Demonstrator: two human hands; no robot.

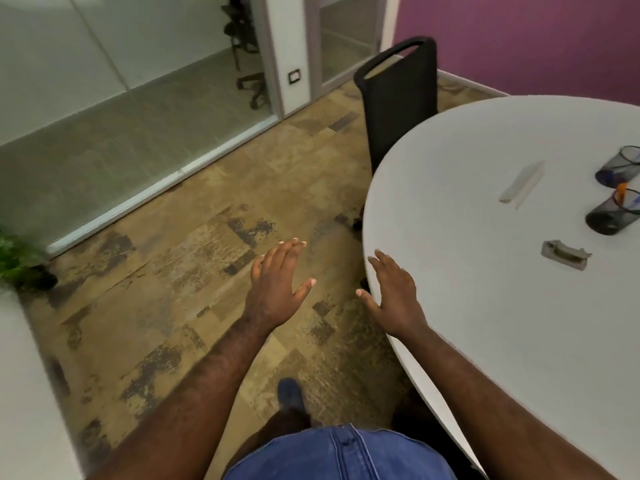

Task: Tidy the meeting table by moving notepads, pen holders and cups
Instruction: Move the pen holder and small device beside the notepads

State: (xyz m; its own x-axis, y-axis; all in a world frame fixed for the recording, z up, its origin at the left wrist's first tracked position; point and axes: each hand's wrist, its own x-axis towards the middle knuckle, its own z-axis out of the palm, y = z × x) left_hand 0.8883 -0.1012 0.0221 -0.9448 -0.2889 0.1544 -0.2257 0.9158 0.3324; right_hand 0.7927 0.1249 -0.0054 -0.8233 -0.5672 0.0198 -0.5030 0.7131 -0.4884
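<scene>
Pen holders: two dark mesh cups [618,166] [611,214] were recorded at the right edge of the white round surface [450,202], near a pale notepad [522,184]. Left hand [277,289] and right hand [394,299] were held flat, fingers spread, nothing grasped.

Black chair [398,98], possibly a plant [15,258].

No readable text anywhere in this view. The round white table [485,306] on the right is bare of print, the two dark mesh pen holders [611,213] at the far right carry no label that can be made out, and the small white wall switch plate [294,77] in the far middle shows no legible marking.
</scene>
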